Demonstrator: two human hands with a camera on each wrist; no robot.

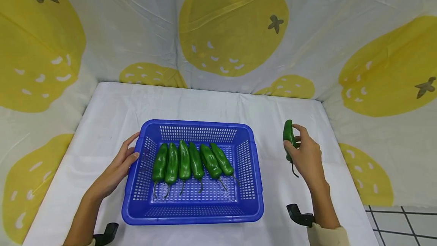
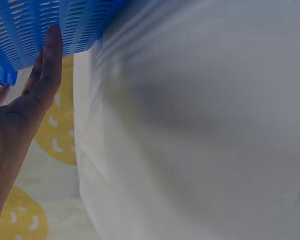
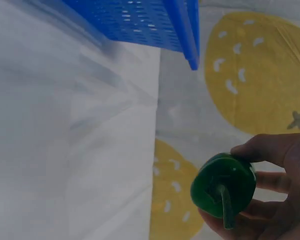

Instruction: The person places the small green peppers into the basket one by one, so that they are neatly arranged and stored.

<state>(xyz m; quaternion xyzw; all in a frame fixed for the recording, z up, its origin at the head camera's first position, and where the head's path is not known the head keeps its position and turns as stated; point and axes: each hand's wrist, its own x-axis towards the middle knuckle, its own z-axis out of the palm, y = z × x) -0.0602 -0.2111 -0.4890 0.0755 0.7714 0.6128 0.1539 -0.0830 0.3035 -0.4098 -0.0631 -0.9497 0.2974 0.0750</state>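
Note:
A blue plastic basket point(image 1: 192, 221) with slotted walls holds several green chili peppers point(image 1: 184, 160), laid side by side with their stems toward the near side. My left hand point(image 1: 114, 172) rests against the basket's left side, thumb at the rim. In the left wrist view its fingers point(image 2: 51, 65) extend nearly straight along the outer wall. Right of the basket, my right hand point(image 1: 308, 156) pinches one green chili pepper point(image 1: 288, 134) between thumb and fingers, its stem hanging down. In the right wrist view this pepper point(image 3: 222, 185) shows stem end first.
White cloth covers the table point(image 1: 283, 208). Cloth walls printed with yellow fruit point(image 1: 233, 26) rise at the back and both sides. A black wrist mount point(image 1: 300, 215) sits on the right forearm, another point(image 1: 106, 234) on the left. Floor tiles point(image 1: 403, 225) show at lower right.

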